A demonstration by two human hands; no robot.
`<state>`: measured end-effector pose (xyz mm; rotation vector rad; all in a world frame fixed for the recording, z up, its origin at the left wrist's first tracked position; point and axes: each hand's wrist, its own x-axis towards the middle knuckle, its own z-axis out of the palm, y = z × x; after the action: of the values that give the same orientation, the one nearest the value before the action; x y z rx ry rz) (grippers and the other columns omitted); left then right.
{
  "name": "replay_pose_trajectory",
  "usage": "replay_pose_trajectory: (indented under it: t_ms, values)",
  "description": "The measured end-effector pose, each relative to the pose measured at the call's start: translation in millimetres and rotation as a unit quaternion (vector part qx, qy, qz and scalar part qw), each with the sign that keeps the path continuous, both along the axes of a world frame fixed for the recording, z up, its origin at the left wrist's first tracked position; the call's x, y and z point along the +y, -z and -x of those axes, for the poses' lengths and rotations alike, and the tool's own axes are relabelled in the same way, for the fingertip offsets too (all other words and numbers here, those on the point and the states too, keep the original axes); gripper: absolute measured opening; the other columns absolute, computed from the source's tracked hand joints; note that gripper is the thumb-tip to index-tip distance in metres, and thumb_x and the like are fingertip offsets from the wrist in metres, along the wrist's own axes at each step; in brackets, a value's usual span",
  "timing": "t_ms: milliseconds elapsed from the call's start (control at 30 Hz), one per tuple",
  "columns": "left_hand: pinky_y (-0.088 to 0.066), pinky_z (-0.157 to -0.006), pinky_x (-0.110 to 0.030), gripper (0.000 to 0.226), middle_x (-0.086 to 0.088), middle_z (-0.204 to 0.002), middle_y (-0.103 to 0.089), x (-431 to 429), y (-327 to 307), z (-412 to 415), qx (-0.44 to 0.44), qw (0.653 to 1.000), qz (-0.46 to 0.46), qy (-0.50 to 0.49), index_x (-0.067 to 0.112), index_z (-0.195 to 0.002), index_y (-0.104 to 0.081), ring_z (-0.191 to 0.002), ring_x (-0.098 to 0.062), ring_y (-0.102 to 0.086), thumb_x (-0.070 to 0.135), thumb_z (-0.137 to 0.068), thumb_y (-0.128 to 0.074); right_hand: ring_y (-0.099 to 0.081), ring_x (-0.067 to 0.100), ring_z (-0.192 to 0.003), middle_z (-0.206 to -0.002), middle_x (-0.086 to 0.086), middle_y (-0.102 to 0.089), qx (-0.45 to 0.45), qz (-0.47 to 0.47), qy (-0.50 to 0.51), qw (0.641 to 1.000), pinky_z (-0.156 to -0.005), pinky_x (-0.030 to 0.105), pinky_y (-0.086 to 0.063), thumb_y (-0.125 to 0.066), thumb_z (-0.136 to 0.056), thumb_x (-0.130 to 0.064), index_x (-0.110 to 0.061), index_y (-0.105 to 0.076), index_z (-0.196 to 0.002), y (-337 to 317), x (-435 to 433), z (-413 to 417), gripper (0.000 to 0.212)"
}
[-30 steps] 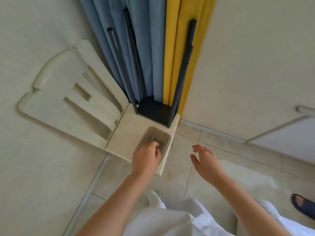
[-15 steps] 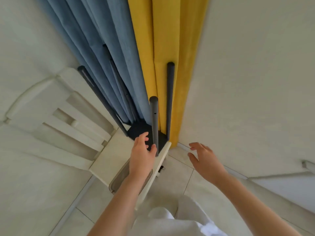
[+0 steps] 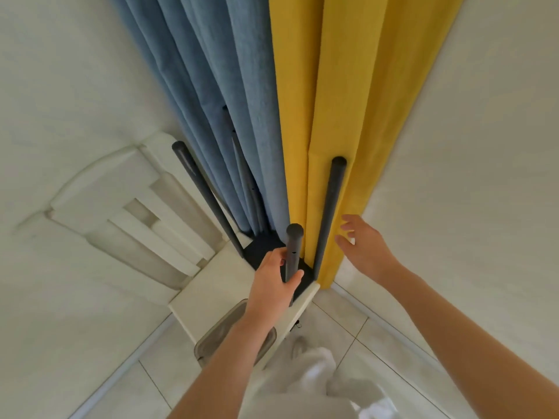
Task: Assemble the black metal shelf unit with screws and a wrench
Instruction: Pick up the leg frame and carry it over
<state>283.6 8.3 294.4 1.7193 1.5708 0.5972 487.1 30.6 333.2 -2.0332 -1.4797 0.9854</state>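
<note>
The black metal shelf unit stands on a white chair (image 3: 211, 285), its square base plate (image 3: 262, 249) down and its round posts pointing up. My left hand (image 3: 273, 279) grips the nearest post (image 3: 293, 249) just below its capped top, thumb on the right side. A second post (image 3: 331, 213) rises to the right against the yellow curtain, and a third post (image 3: 205, 195) leans at the left. My right hand (image 3: 364, 246) hovers with spread fingers right of the second post, touching nothing. Further thin posts show behind, among the blue curtain folds.
A clear plastic tray (image 3: 211, 343) lies on the chair's front edge, mostly hidden under my left forearm. Blue curtain (image 3: 211, 86) and yellow curtain (image 3: 332, 86) hang right behind the unit. White walls close in on both sides; tiled floor (image 3: 378, 352) lies below.
My left hand left the tray, rose to the nearest post and closed round it. My right hand lifted toward the second post. The view tilted upward.
</note>
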Motion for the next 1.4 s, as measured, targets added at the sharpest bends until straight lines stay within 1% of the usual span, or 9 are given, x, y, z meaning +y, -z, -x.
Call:
replay_pose_trajectory:
  t_ms: [167,300,533,733,900,967,1067,1233,1400]
  values:
    - [-0.048,-0.065,-0.011,0.019,0.011,-0.089,-0.062,10.9,9.3,-4.0,-0.024,0.999,0.041,0.006,0.021,-0.107,-0.057,-0.079,-0.001,-0.061,0.024,-0.091,-0.068,-0.049,0.029,-0.130,-0.147,0.005,-0.043,0.078,0.009,0.008,0.997,-0.095,0.037,-0.047,-0.061,-0.096,-0.029,-0.024,-0.019,-0.154,2.6,22.9,-3.2,0.072]
    - [-0.056,-0.075,-0.029,0.010,0.006,-0.083,-0.066,12.7,17.7,-12.4,-0.047,0.996,0.068,-0.022,0.018,-0.099,-0.061,-0.077,-0.007,-0.065,0.015,-0.090,-0.064,-0.051,0.028,-0.127,-0.144,0.005,-0.044,0.128,0.019,0.022,0.991,-0.094,0.037,-0.048,-0.066,-0.093,-0.028,-0.030,-0.027,-0.150,13.7,33.5,-9.9,0.070]
    - [-0.052,-0.072,-0.019,0.006,0.009,-0.078,-0.066,9.6,27.5,-26.5,-0.074,0.981,0.120,-0.129,0.021,-0.094,-0.066,-0.076,-0.005,-0.063,0.026,-0.092,-0.066,-0.060,0.029,-0.117,-0.129,0.009,-0.059,0.130,0.034,-0.028,0.990,-0.099,0.046,-0.050,-0.070,-0.090,-0.020,-0.021,-0.038,-0.138,28.0,60.9,-14.3,0.058]
    - [-0.044,-0.064,-0.009,0.011,0.007,-0.078,-0.066,1.1,22.7,-50.3,-0.156,0.933,0.130,-0.297,0.028,-0.084,-0.064,-0.072,-0.004,-0.060,0.019,-0.091,-0.067,-0.059,0.031,-0.117,-0.129,0.013,-0.059,0.064,0.039,-0.115,0.990,-0.093,0.035,-0.046,-0.067,-0.093,-0.020,-0.012,-0.045,-0.140,38.5,77.9,-9.0,0.052]
    - [-0.045,-0.067,-0.017,0.013,0.001,-0.077,-0.065,-8.5,19.9,-59.1,-0.205,0.887,0.099,-0.401,0.021,-0.081,-0.062,-0.071,-0.006,-0.060,0.025,-0.091,-0.069,-0.061,0.027,-0.101,-0.111,0.016,-0.066,0.026,0.025,-0.166,0.986,-0.081,0.027,-0.041,-0.067,-0.092,-0.026,-0.008,-0.059,-0.125,42.1,86.1,-8.6,0.038]
    - [-0.047,-0.068,-0.021,0.018,-0.003,-0.076,-0.063,-10.1,17.1,-57.0,-0.219,0.877,0.102,-0.415,0.016,-0.080,-0.060,-0.071,-0.012,-0.059,0.026,-0.091,-0.069,-0.058,0.020,-0.091,-0.106,0.015,-0.068,0.029,0.019,-0.182,0.983,-0.077,0.025,-0.040,-0.067,-0.093,-0.024,-0.008,-0.062,-0.120,40.7,86.1,-8.3,0.032]
    - [-0.043,-0.062,-0.014,0.021,0.004,-0.071,-0.062,-11.5,9.3,-52.8,-0.239,0.866,0.088,-0.431,0.013,-0.080,-0.061,-0.063,-0.002,-0.057,0.028,-0.091,-0.070,-0.060,0.017,-0.087,-0.100,0.011,-0.069,0.064,-0.004,-0.193,0.979,-0.073,0.022,-0.041,-0.068,-0.092,-0.021,-0.008,-0.065,-0.112,35.8,82.0,-6.4,0.024]
    - [-0.048,-0.060,-0.009,0.019,-0.003,-0.071,-0.063,-13.7,-9.1,-44.3,-0.236,0.879,0.049,-0.411,0.009,-0.081,-0.061,-0.060,0.001,-0.058,0.023,-0.092,-0.069,-0.061,-0.002,-0.087,-0.097,-0.013,-0.068,0.130,-0.026,-0.219,0.967,-0.069,0.002,-0.043,-0.068,-0.091,-0.011,-0.023,-0.062,-0.104,17.5,73.9,-2.8,0.019]
    - [-0.050,-0.059,-0.011,0.009,0.002,-0.074,-0.065,-20.2,-33.1,-44.4,-0.256,0.869,0.007,-0.422,0.021,-0.088,-0.062,-0.066,-0.001,-0.063,0.022,-0.090,-0.070,-0.062,-0.009,-0.094,-0.095,-0.022,-0.068,0.157,-0.037,-0.251,0.955,-0.077,0.006,-0.044,-0.068,-0.090,-0.013,-0.022,-0.062,-0.103,-9.3,65.2,-1.1,0.017]
